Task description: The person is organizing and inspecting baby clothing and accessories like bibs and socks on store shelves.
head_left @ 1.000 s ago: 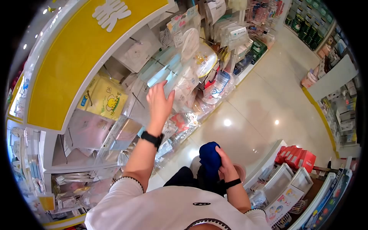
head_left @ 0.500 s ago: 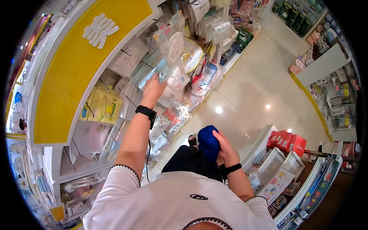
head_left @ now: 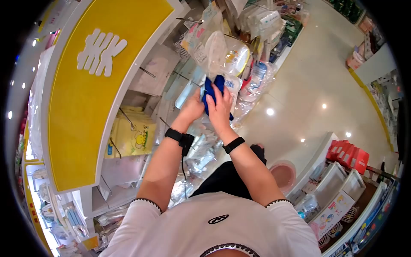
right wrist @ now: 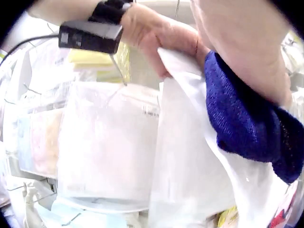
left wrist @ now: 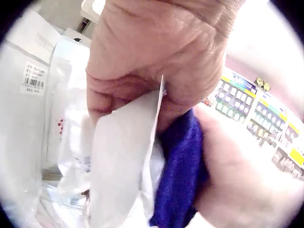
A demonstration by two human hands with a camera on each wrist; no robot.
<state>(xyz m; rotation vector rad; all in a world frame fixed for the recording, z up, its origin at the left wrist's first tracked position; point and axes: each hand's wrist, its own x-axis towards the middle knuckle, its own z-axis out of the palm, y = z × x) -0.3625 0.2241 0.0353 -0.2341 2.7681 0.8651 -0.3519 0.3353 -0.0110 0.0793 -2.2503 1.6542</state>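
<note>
My left hand (head_left: 192,107) pinches the edge of a white flat packet (left wrist: 126,161), its fingers curled in the left wrist view. Beside it, my right hand (head_left: 219,109) holds a dark blue cloth (head_left: 209,92) with its palm over it. In the left wrist view the cloth (left wrist: 178,175) lies against the packet's right side. The right wrist view has the cloth (right wrist: 247,118) hanging bunched under my right hand (right wrist: 247,52), with the white packet beside it.
Clear bags hang on metal hooks around both hands, among them a yellow pack (head_left: 137,135). A yellow panel (head_left: 81,128) curves along the left. Red boxes (head_left: 349,156) stand on a low shelf at the right, near a pink round container (head_left: 282,175) on the floor.
My right hand has moved up from near the body with the blue cloth to beside the left hand. The left hand stays at the hanging packets.
</note>
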